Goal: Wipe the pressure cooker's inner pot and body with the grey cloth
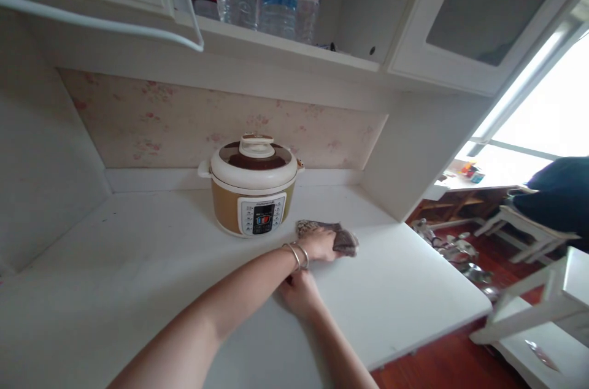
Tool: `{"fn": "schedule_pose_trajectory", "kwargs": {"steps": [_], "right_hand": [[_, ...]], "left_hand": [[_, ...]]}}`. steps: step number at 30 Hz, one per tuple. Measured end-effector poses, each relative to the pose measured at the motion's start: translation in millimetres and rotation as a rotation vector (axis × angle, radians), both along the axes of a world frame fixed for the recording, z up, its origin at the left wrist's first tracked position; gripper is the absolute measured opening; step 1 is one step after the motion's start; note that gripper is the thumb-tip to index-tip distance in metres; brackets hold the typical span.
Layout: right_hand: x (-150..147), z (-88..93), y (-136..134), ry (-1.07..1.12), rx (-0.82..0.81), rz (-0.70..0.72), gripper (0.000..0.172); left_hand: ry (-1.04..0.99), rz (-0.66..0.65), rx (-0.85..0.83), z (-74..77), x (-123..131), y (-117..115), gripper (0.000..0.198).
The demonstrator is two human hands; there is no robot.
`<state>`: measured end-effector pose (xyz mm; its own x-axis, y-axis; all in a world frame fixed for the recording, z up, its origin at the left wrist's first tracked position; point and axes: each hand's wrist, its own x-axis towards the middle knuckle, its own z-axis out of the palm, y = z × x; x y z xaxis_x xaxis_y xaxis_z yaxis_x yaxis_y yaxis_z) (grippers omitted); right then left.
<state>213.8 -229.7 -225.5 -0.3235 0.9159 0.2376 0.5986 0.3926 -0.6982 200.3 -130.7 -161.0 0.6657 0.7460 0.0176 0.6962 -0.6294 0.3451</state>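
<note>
Toward the counter's right edge (439, 267), the left hand (318, 245) is clutching a cloth (346, 243), likely soft, best bunched mid-fold; the right hand (301, 292) is hiding its grip from view.

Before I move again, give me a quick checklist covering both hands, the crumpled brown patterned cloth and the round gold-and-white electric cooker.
1. Left hand on the crumpled brown patterned cloth: ok, it rests on top.
2. Right hand clear of the left forearm: not ok, the arms cross and it sits close by the left wrist.
3. Right hand's fingers empty: cannot tell, mostly hidden.
4. Cloth apart from the round gold-and-white electric cooker: ok, a strip of flat white counter shows between them.
5. Cooker's domed white-and-brown lid on: ok, it appears seated.
6. Cooker unplugged: cannot tell, no cord visible.
</note>
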Motion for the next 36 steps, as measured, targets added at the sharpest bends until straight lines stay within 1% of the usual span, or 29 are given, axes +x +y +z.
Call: {"fn": "schedule_pose_trajectory", "kwargs": {"steps": [2,3,4,6,8,9,10,11,12,13,15,16,17,18,19,20,21,23,24,25,26,28,34,36], "right_hand": [[3,0.0,0,0.072,0.038,0.039,0.03],[4,0.6,0,0.11,0.058,0.066,0.035],[6,1.6,0,0.148,0.072,0.091,0.037],[9,3.8,-1,0.195,0.064,0.131,0.031],[11,5.9,-3,0.183,0.028,0.113,0.021],[11,6.8,-4,0.157,0.012,0.083,0.018],[11,7.7,-5,0.123,-0.001,0.056,0.017],[10,8.6,-6,0.088,-0.005,0.036,0.017],[9,9.6,-7,0.056,-0.002,0.022,0.017],[7,10.7,-8,0.024,0.005,0.021,0.017],[3,12.9,-9,-0.037,0.022,0.047,0.017],[1,13.9,-10,-0.065,0.032,0.06,0.016],[-1,14.6,-10,-0.09,0.04,0.07,0.016],[-2,15.2,-10,-0.111,0.046,0.077,0.016],[-4,15.4,-10,-0.127,0.05,0.082,0.017],[-4,15.4,-10,-0.137,0.051,0.083,0.017],[-5,15.2,-10,-0.142,0.049,0.084,0.017],[-4,14.8,-10,-0.14,0.042,0.081,0.017],[-4,14.8,-10,-0.137,0.036,0.077,0.017],[-4,15.1,-10,-0.135,0.03,0.071,0.018],[-5,15.8,-10,-0.136,0.027,0.066,0.017],[-7,17.8,-9,-0.156,0.028,0.064,0.017],[-19,24.1,-6,-0.257,0.065,0.099,0.013],[-20,24.4,-5,-0.257,0.063,0.09,0.013]], "left_hand": [[-0.077,-0.087,-0.119,1.6,19,-3,0.078],[-0.155,-0.107,-0.195,5.0,26,-5,0.084],[-0.272,-0.103,-0.267,9.7,31,-8,0.085],[-0.571,-0.049,-0.355,21.7,33,-17,0.072],[-0.829,-0.003,-0.378,34.3,18,-28,0.053],[-0.901,0.002,-0.378,40.2,3,-35,0.044],[-0.954,0.018,-0.357,45.6,-17,-42,0.038],[-0.992,0.061,-0.278,50.5,-42,-49,0.032],[-1.035,0.169,-0.125,54.7,-72,-55,0.026],[-1.08,0.313,0.059,58.2,-104,-60,0.022],[-1.173,0.575,0.378,61.9,-171,-64,0.018],[-1.201,0.683,0.51,61.6,-203,-62,0.017],[-1.222,0.776,0.597,59.5,-231,-59,0.017],[-1.24,0.858,0.626,55.8,-255,-54,0.018],[-1.256,0.921,0.574,50.5,-274,-46,0.021],[-1.267,0.98,0.474,43.9,-287,-38,0.024],[-1.259,1.007,0.329,36.7,-296,-28,0.028],[-1.219,0.965,0.032,22.4,-299,-9,0.037],[-1.195,0.915,-0.083,16.4,-296,0,0.042],[-1.18,0.865,-0.159,11.6,-292,7,0.046],[-1.174,0.825,-0.201,8.1,-288,13,0.048],[-1.186,0.786,-0.221,3.8,-283,20,0.051],[-1.237,0.747,-0.295,-0.5,-288,21,0.055],[-1.231,0.729,-0.323,-0.6,-283,23,0.055]]}}
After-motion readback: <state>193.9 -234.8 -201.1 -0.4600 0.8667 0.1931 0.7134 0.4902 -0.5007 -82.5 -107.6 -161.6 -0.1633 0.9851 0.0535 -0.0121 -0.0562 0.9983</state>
